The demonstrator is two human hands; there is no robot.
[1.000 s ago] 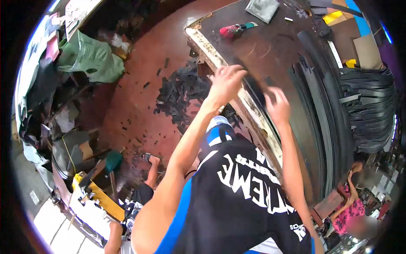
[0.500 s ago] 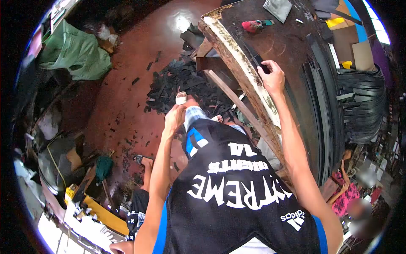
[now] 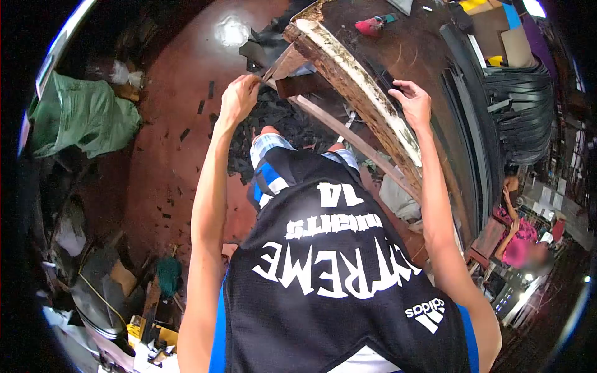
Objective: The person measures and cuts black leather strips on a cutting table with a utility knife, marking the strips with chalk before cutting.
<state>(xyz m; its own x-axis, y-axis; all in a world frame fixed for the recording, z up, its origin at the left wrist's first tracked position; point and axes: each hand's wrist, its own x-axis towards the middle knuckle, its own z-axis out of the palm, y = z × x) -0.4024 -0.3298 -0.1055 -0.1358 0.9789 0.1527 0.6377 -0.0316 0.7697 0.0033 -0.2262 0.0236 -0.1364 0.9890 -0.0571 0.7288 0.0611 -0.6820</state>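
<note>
The head camera took in a broad reddish floor (image 3: 165,149), with a dark-topped table (image 3: 413,59) standing to the person's right, its near edge pale and worn. The person's black jersey (image 3: 336,233), lettered in white and trimmed in blue, filled the lower middle. Long black strips (image 3: 469,143) lay side by side along the table, and beyond them a thick stack of dark bands (image 3: 522,115) sagged in folds. On the far left was a green cloth (image 3: 84,118), crumpled. Dark scraps (image 3: 267,115) were heaped on the floor by the table, partly behind a wooden brace (image 3: 354,138). At the lower right was another person in a pink top (image 3: 520,237).

The left hand (image 3: 241,98) was raised over the floor near the scraps, fingers curled together — whether anything was pinched in them, I cannot tell. The right hand (image 3: 411,102) was at the table's near edge, thumb and fingertips at the end of a narrow black piece (image 3: 384,77); I cannot tell whether they gripped it or merely touched it. That piece lay along the table's edge, just inside the pale border. Smaller still, a red-and-green object (image 3: 372,25) rested farther up the tabletop.
</note>
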